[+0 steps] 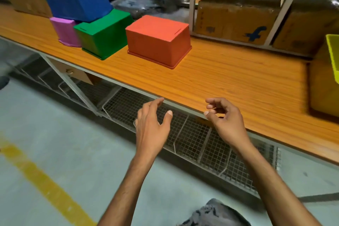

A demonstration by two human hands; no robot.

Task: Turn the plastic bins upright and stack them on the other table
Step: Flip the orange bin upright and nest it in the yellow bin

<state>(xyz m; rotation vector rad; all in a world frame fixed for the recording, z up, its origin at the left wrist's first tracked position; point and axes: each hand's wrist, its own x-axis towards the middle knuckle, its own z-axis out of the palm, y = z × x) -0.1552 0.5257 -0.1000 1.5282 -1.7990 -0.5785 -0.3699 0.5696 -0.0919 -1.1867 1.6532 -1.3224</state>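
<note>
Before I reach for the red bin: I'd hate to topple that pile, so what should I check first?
1. Hands free: ok, left hand and right hand hold nothing.
2. Nothing on top of the red bin: ok.
3. Red bin upright: not ok, it sits upside down.
4. Blue bin steady: not ok, tilted across the purple bin and green bin.
5. Room on the other table: cannot tell, not in view.

Head camera is looking forward and down, sitting close over left hand [152, 130] and right hand [226, 121], facing table [220, 82] obliquely.
</note>
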